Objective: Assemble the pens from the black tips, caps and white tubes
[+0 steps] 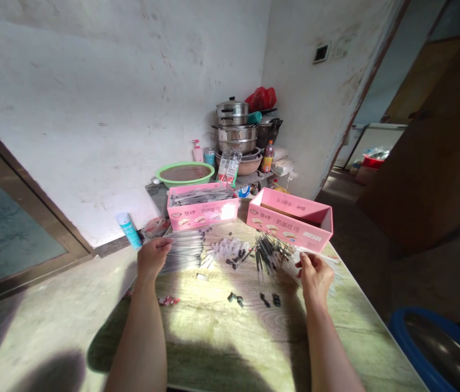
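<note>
At left hand (151, 262), fingertips drawn together at left end of clear rods (184, 249); perhaps pinching one, cannot tell for blur; at right hand (316, 276), thumb and fingers curled close by pale rods (290, 267), hold likewise uncertain; just left of right hand, a fanned heap of dark rods (265, 253); between hands, a pile of white pieces (230, 248); bodyward of that, still between hands, small black parts (276, 300) in clusters; below left hand, pinkish bits (169, 300); under both, wood-grain table (213, 337); beyond left hand, left pink box (201, 216), loaded with greyish rods (201, 196); beyond right hand, right pink box (289, 226), brownish interior showing; judged partway along: a good batch boxed at left, many loose rods and small parts left between hands
</note>
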A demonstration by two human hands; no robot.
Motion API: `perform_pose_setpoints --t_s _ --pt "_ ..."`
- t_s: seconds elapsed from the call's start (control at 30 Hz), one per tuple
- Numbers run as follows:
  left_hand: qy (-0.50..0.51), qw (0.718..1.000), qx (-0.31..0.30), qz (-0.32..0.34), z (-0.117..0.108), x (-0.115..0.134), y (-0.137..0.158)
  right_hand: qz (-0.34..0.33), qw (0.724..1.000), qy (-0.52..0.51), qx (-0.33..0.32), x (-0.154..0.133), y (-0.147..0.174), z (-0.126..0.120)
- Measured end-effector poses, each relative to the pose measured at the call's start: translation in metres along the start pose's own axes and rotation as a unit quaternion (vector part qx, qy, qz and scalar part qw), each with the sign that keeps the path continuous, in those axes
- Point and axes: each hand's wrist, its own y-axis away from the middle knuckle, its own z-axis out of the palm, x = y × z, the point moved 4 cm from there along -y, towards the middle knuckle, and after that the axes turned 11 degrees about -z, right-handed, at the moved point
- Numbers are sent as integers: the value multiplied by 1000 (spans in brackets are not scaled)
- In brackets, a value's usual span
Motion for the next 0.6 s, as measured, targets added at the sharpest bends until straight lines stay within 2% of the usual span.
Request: perform_pose_setpoints --t_s 0.1,0.2,0.27,0.33,0.47,0.6 --pt "-21 1000 9 -2 -2 6 3 -57 976 195 -76 0 -9 -7" --pt "-28 999 17 -4 -4 10 6 -67 917 330 -214 0 -6 2" --pt "-29 999 21 0 -4 11 7 -67 880 382 -273 -2 1 8" --pt "-29 999 24 4 -4 10 6 -75 858 413 -297 -4 6 12" --pt "-32 999 32 16 -2 12 4 -88 830 449 -319 -7 9 14" --pt "21 996 39 76 10 32 16 -95 821 462 -323 -15 9 13"
